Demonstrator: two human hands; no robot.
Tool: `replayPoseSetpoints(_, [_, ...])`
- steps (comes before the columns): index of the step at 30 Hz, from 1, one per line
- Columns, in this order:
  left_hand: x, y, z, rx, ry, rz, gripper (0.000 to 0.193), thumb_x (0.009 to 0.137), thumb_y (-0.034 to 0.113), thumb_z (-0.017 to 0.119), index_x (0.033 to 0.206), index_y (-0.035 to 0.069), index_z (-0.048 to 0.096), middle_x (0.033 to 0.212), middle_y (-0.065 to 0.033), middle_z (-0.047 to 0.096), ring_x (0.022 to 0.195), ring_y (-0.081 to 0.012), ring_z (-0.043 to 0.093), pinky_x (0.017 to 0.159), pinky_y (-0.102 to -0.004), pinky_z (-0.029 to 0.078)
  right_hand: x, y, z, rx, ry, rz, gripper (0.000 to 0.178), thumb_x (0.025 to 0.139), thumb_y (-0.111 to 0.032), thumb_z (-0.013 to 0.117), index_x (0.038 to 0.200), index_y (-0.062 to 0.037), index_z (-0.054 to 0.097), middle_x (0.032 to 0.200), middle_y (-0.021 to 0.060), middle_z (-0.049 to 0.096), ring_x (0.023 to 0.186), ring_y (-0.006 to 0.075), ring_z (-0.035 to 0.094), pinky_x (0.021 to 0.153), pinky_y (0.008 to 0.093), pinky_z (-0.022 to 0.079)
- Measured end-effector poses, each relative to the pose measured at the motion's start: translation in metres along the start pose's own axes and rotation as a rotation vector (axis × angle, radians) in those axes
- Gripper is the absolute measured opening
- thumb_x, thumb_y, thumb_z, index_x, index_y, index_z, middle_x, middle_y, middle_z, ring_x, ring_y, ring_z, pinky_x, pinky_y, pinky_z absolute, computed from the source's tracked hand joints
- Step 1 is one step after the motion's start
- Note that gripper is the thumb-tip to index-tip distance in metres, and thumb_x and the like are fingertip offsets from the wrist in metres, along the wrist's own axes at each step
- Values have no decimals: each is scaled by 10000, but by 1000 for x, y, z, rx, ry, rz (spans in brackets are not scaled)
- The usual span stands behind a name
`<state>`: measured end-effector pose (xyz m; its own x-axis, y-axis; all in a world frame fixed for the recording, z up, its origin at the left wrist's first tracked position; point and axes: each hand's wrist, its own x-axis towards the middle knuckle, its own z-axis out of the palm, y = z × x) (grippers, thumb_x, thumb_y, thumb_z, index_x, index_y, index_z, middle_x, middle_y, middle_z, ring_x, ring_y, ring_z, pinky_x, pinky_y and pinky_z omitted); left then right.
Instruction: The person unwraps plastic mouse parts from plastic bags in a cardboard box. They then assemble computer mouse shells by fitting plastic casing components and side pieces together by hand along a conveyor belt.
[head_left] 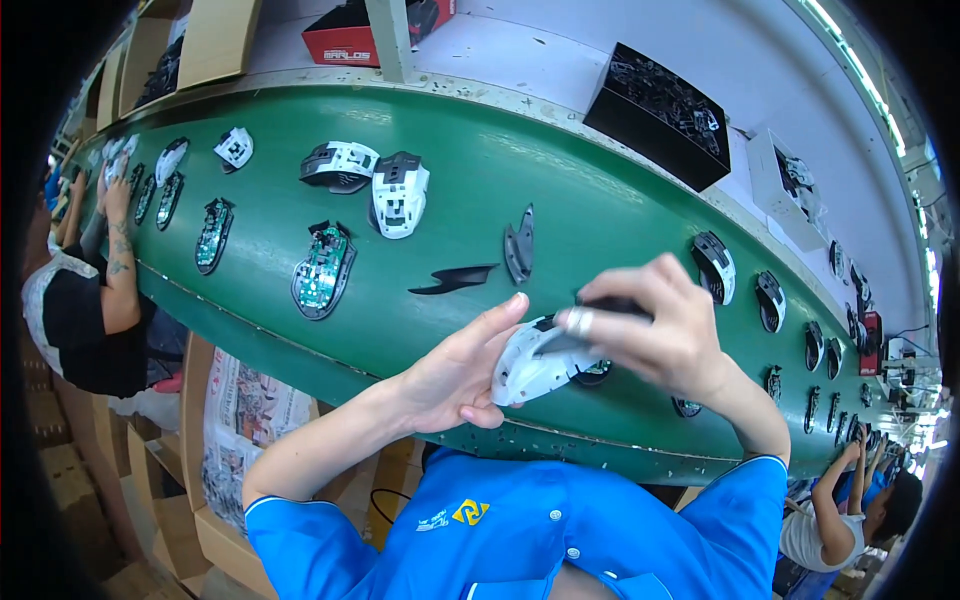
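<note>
My left hand (455, 365) supports a white mouse shell (535, 378) from below, with its thumb stretched along the far side. Over the shell's right end is my right hand (665, 335), blurred by motion, its fingers bent round a dark plastic piece (612, 306) that is mostly hidden. Part of a green circuit board (595, 372) shows beneath that hand. Beyond my hands lie two loose black wing-shaped side pieces, one flat (452, 279) and one upright in the view (519, 245).
White-and-black mouse shells (400, 195) and a mouse base with a green board (324, 272) lie on the green belt (470, 130). More mouse parts (713, 265) are to the right. A black box of small parts (660, 115) stands on the back ledge. Co-workers sit at both sides.
</note>
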<state>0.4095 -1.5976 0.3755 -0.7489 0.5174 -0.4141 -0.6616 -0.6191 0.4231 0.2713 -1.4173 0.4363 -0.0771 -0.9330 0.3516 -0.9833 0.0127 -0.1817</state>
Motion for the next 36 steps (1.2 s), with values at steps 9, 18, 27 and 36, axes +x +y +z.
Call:
replayPoseSetpoints(9, [2,-8,19,139,-117,49,922,743,2,708,1440,135,118,1023,-48,445,579,-17,442,378,-153,301,-33,-17,-3,-143,-38,-175,405,703,-292,695,1106,-300,655,1044,-14,518,825,161,436,672,262,400])
replayPoseSetpoints(18, [0,-11,26,80,-85,-23,916,731,-16,705,1434,131,137,1075,-83,426,624,-20,469,408,-148,327,-36,-18,-19,184,-245,8,512,830,-466,576,1220,-134,581,992,68,499,844,217,445,732,341,369])
replayPoseSetpoints(27, [-4,-9,28,265,-77,26,1013,673,-46,730,1452,119,103,1229,-107,403,941,-110,524,608,-197,472,-36,-20,-17,113,-101,-76,572,745,-479,639,1156,-82,621,942,58,498,850,218,424,821,400,410])
replayPoseSetpoints(36, [-8,-15,30,356,-67,256,1112,634,-36,768,1463,98,40,1340,-124,354,1235,-199,389,964,-324,413,-34,-42,-18,-166,29,-176,419,726,-420,658,1033,-137,676,927,-13,518,873,161,435,941,461,422])
